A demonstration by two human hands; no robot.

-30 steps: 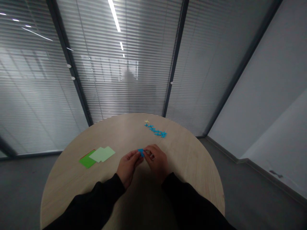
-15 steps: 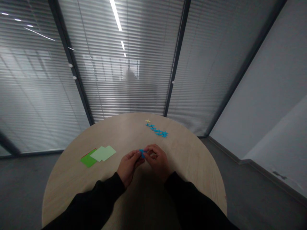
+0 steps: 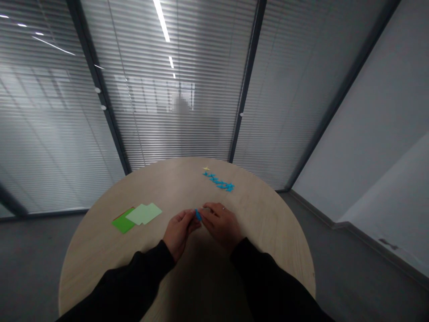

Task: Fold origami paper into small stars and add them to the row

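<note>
Blue paper (image 3: 198, 215) is poking out from the closed fingers of the left hand (image 3: 179, 230), and the right hand (image 3: 221, 223) is staying loosely open just beside it, over the round wooden table (image 3: 261, 228). More blue pieces (image 3: 217, 182) are lying in a row near a small yellow star (image 3: 206, 168), and green papers (image 3: 136, 219) are lying to the left.

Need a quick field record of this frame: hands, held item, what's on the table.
left hand: pinches a blue paper strip
right hand: fingertips beside the strip, grip unclear
surface: round light wood table
left of hands: pale green paper sheets overlapping a dark green paper sheet
ahead of hands: row of small blue paper pieces, small yellow star at its far end
</note>
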